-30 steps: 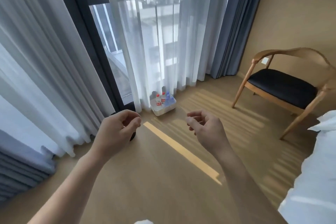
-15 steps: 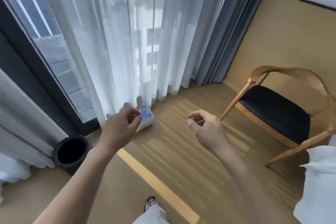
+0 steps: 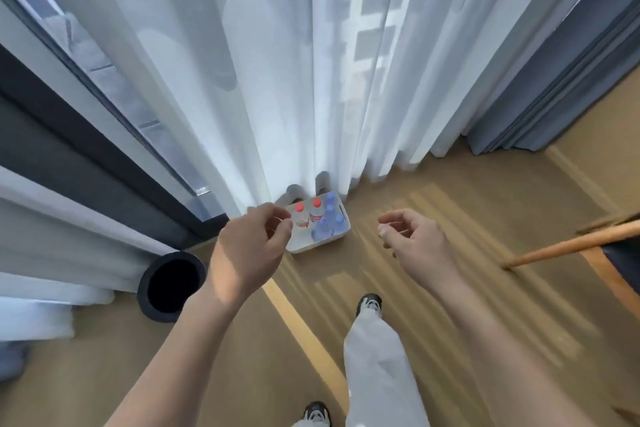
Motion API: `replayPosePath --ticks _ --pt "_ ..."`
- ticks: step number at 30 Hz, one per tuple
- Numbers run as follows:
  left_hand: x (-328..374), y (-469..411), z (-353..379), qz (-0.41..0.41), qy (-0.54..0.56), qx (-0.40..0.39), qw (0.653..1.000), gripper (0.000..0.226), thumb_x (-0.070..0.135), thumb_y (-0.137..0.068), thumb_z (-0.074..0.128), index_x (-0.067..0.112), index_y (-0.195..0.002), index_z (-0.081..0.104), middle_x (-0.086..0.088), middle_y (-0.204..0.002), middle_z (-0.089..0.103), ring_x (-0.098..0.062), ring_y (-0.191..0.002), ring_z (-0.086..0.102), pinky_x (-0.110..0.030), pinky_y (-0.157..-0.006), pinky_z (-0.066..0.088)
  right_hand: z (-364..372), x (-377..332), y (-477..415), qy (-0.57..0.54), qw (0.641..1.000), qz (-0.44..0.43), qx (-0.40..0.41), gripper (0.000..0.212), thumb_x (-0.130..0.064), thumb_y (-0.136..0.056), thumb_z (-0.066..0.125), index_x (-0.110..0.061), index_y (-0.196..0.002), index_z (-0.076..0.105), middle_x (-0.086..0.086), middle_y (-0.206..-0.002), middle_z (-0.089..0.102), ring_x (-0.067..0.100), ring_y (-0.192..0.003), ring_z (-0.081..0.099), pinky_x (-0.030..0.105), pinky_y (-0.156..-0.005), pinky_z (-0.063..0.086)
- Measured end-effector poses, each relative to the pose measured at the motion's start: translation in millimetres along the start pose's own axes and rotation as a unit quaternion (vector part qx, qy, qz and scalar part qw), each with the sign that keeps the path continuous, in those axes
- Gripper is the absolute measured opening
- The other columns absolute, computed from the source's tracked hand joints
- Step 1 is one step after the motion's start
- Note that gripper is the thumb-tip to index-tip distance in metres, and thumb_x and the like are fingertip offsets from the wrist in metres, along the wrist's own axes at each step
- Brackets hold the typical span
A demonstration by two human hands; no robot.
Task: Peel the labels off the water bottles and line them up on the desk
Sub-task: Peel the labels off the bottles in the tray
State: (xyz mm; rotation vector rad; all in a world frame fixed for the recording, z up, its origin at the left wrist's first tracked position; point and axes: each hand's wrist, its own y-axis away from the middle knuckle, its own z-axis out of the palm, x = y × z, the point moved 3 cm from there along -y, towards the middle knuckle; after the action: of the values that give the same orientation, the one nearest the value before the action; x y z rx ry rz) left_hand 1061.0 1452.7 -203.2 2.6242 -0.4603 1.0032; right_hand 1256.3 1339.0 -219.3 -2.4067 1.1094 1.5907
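Observation:
A white basket sits on the wooden floor against the sheer curtain. It holds several water bottles: two with red caps and red labels and others with blue caps. My left hand hovers just left of the basket and covers its left edge, fingers loosely curled with nothing in them. My right hand hangs to the right of the basket, fingers bent and apart, also holding nothing. Both hands are above the floor, apart from the bottles.
A black round bin stands on the floor at the left by the window frame. A wooden chair leg juts in from the right. Sheer white curtains and grey drapes hang ahead. My legs and shoes are below.
The view has moved closer to the basket and tilted down. The basket and bin are now nearer, the chair has slid mostly out of view, and my legs have appeared.

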Motion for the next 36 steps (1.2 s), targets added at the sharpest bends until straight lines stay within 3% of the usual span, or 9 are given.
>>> replayPosePath --ticks 9,14,20,24,26,28,30,33,36 --pt "-116 -184 178 -0.130 0.061 -0.008 0.990 0.013 0.026 -0.087 0.055 0.023 -0.090 0.068 0.010 -0.077 0.069 -0.015 -0.081 0.063 -0.030 -0.074 0.049 99 136 -231 0.009 0.998 0.048 -0.033 0.015 -0.017 -0.081 0.060 -0.031 -0.077 0.063 -0.003 -0.074 0.067 0.018 -0.072 0.062 0.041 -0.075 0.054" --pt "-223 -264 297 -0.120 0.013 -0.035 0.992 0.017 0.025 -0.087 0.053 0.019 -0.091 0.068 0.004 -0.081 0.069 -0.021 -0.085 0.064 -0.034 -0.079 0.051 188 238 -332 0.020 0.997 0.032 -0.064 0.013 -0.016 -0.082 0.059 -0.029 -0.079 0.063 -0.001 -0.073 0.066 0.017 -0.068 0.061 0.041 -0.074 0.054" --pt "-326 -336 423 -0.077 -0.106 -0.172 0.976 0.031 0.027 -0.085 0.058 0.019 -0.115 0.062 -0.002 -0.112 0.070 -0.023 -0.102 0.063 -0.033 -0.090 0.050 250 325 -422 0.062 0.994 -0.020 -0.084 0.022 -0.009 -0.081 0.052 -0.028 -0.080 0.063 0.004 -0.082 0.069 0.023 -0.082 0.066 0.036 -0.074 0.053" --pt "-362 -365 483 -0.031 -0.201 -0.275 0.940 0.047 0.017 -0.084 0.057 0.017 -0.131 0.051 -0.005 -0.127 0.061 -0.027 -0.112 0.059 -0.033 -0.094 0.048 271 337 -452 0.116 0.983 -0.081 -0.114 0.027 -0.007 -0.080 0.045 -0.027 -0.088 0.061 0.000 -0.086 0.068 0.018 -0.082 0.064 0.030 -0.075 0.050" --pt "-383 -371 507 -0.050 -0.257 -0.306 0.915 0.042 0.012 -0.086 0.052 0.009 -0.128 0.053 -0.011 -0.127 0.060 -0.030 -0.111 0.058 -0.036 -0.092 0.049 279 334 -456 0.109 0.980 -0.122 -0.112 0.026 -0.008 -0.079 0.046 -0.027 -0.088 0.061 -0.003 -0.082 0.068 0.014 -0.074 0.062 0.027 -0.071 0.049" --pt "-402 -371 523 -0.104 -0.242 -0.310 0.914 0.037 0.010 -0.087 0.049 0.003 -0.124 0.055 -0.018 -0.123 0.060 -0.032 -0.104 0.061 -0.037 -0.087 0.052 291 337 -456 0.099 0.979 -0.119 -0.134 0.022 -0.009 -0.078 0.050 -0.028 -0.083 0.061 -0.005 -0.075 0.065 0.015 -0.072 0.061 0.026 -0.070 0.048" --pt "-415 -369 538 -0.141 -0.197 -0.285 0.927 0.038 0.009 -0.088 0.048 0.002 -0.124 0.053 -0.020 -0.125 0.059 -0.034 -0.105 0.061 -0.040 -0.088 0.053 306 353 -454 0.161 0.967 -0.088 -0.179 0.020 -0.016 -0.077 0.058 -0.027 -0.094 0.061 -0.009 -0.076 0.060 0.015 -0.080 0.060 0.026 -0.075 0.047" --pt "-435 -369 563 -0.157 -0.193 -0.248 0.936 0.042 0.013 -0.089 0.047 0.007 -0.130 0.047 -0.017 -0.133 0.054 -0.032 -0.118 0.055 -0.036 -0.093 0.048 334 387 -459 0.317 0.913 -0.073 -0.248 0.055 -0.032 -0.072 0.067 -0.027 -0.124 0.049 -0.002 -0.109 0.057 0.022 -0.104 0.057 0.036 -0.088 0.049" --pt "-458 -376 588 -0.178 -0.184 -0.230 0.939 0.034 0.015 -0.088 0.048 0.008 -0.120 0.056 -0.017 -0.121 0.063 -0.033 -0.105 0.063 -0.034 -0.081 0.052 354 410 -469 0.404 0.873 -0.111 -0.248 0.054 -0.033 -0.076 0.066 -0.022 -0.125 0.047 0.006 -0.120 0.050 0.027 -0.106 0.055 0.036 -0.085 0.048"
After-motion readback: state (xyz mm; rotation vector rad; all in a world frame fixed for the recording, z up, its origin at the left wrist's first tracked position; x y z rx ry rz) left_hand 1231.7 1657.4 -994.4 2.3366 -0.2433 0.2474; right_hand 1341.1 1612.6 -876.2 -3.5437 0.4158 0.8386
